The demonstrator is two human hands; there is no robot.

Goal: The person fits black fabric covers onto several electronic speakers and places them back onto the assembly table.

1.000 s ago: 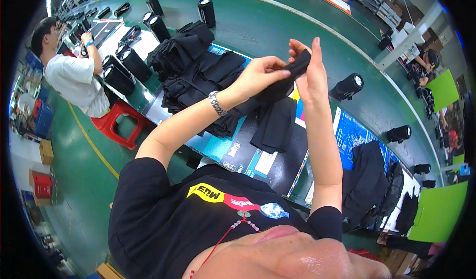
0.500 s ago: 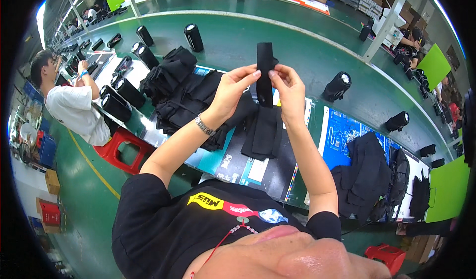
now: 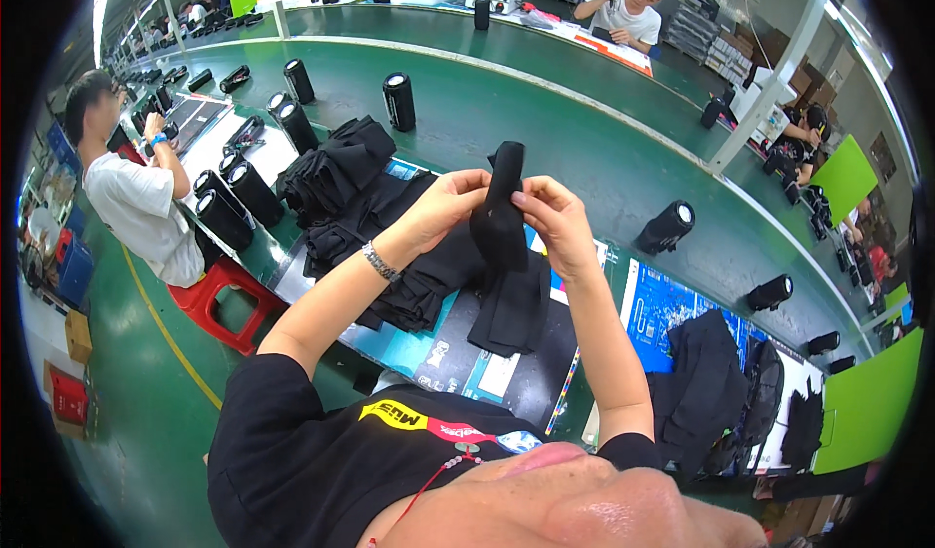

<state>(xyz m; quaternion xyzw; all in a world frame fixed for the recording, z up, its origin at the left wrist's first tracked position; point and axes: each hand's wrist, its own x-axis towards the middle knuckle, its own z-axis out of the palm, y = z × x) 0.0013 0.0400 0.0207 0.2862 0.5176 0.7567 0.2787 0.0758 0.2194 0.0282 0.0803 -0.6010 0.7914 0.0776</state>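
I hold a black fabric piece (image 3: 501, 228) up over the bench, its narrow upper part upright and its lower part bulging out wider. My left hand (image 3: 446, 209) pinches its left side with closed fingers; a metal watch band circles that wrist. On the other side, my right hand (image 3: 562, 219) grips the edge between thumb and fingers. Below hang or lie more flat black fabric pieces (image 3: 511, 314) on the bench. A large heap of black fabric (image 3: 341, 173) is piled to the left of my hands.
Another black fabric pile (image 3: 703, 373) lies at the right on a blue printed sheet. Black cylindrical speakers (image 3: 398, 102) stand along the green belt (image 3: 545, 100), one speaker (image 3: 666, 226) right of my hands. At left a co-worker (image 3: 141, 192) sits by a red stool (image 3: 229, 304).
Both hands have come lower with the fabric piece. It was flat and straight before; now its upper part tilts and its lower part bulges. My view has shifted slightly.
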